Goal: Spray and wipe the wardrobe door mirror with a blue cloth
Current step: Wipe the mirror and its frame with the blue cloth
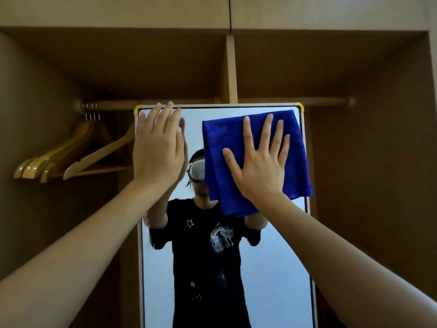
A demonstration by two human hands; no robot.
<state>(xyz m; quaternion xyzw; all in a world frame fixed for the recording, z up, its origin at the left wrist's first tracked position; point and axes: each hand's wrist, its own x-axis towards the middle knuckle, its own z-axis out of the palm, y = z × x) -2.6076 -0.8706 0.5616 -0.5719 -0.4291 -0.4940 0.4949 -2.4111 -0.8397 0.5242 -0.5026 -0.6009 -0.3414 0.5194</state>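
A tall framed mirror (272, 268) stands upright in front of an open wooden wardrobe. A folded blue cloth (220, 147) lies flat against the mirror's upper right part. My right hand (260, 162) presses on the cloth with fingers spread and straight. My left hand (158, 147) rests flat on the mirror's upper left corner, fingers straight and reaching the top frame. No spray bottle is in view. Fine droplets show on the glass lower down, over a person's reflection in a dark shirt.
Several wooden hangers (71, 157) hang from the rail (295, 100) at the left, close behind the mirror's left edge. A vertical wardrobe divider (230, 67) rises above the mirror's top. A dark wardrobe compartment lies to the right.
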